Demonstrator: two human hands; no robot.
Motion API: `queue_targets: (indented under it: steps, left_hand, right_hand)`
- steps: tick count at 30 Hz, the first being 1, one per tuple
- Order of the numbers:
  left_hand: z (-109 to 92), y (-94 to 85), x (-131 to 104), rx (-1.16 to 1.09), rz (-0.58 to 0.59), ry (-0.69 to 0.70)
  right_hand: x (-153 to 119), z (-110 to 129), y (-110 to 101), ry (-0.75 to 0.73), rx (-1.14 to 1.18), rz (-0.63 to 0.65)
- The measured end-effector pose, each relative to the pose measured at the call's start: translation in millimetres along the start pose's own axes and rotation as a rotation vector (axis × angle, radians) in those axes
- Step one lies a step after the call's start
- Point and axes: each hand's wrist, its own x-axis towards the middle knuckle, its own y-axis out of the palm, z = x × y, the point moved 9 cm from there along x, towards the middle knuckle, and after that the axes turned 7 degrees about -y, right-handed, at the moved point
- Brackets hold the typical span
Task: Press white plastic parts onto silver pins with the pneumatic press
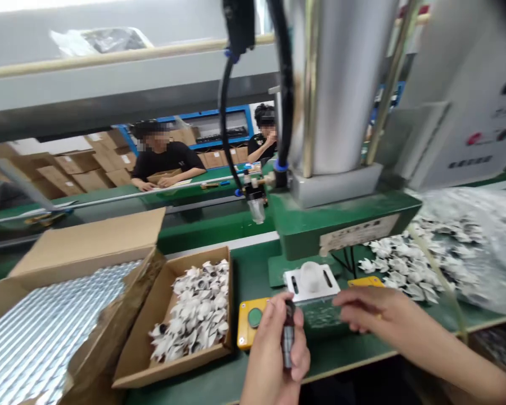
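My left hand (274, 351) is closed around a small dark metal cylinder (287, 337), held upright in front of the press. Its lower part is shiny grey and its top is darker; the exact kind is unclear. My right hand (369, 306) is beside the fixture, fingers loosely bent and apart, slightly blurred, with nothing visible in them. Just beyond both hands, a white fixture plate (295, 293) with a round white piece (312, 277) on it lies under the green press head (346, 222).
A yellow box with a green button (254, 318) is left of the fixture; another yellow box (366, 281) is right. A carton (122, 377) holds white parts (198, 309), another metal rods (59, 332). More white parts (409, 264) lie right. Two people (164, 160) sit opposite.
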Motion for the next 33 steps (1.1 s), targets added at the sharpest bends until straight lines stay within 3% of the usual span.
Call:
queue_targets:
  steps: [2,3,5,10,14,18,21,24,26,29,33]
  left_hand:
    - [-10,26.7,12,-0.094,0.051,-0.003]
    - [-13,39.5,19,-0.134,0.077,-0.011]
    - [-15,61.5,32,-0.19,0.131,-0.028]
    - [-6,87.6,50,-0.254,0.234,-0.076]
    - [-1,94.4,53,-0.283,0.283,-0.1]
    - [2,87.8,45,-0.233,0.261,-0.099]
    - [8,62.8,32,-0.138,0.113,-0.091]
    - [15,35.7,19,-0.068,-0.019,-0.08]
    - [18,27.6,14,-0.052,-0.005,-0.071]
    - [20,20.5,10,0.002,0.03,-0.06]
    - [14,8.1,6,0.026,0.016,-0.037]
  right_hand:
    - [-5,-37,-48,0.051,-0.255,-0.174]
    - [-2,-47,-68,0.007,-0.448,-0.225]
    - [8,-66,-85,-0.09,-0.697,-0.18]
    - [29,-92,-79,-0.224,-0.782,-0.03]
    - [32,-92,-72,-0.238,-0.775,-0.04]
    - [17,-71,-87,-0.154,-0.74,-0.215]
    - [-3,-37,-90,-0.126,-0.524,-0.346]
    - [-9,0,-67,-0.174,-0.357,-0.306]
    - [0,17,-45,-0.203,-0.314,-0.244]
    - [21,29,-19,-0.267,-0.286,-0.238]
    - [43,32,-1,-0.402,-0.428,-0.293]
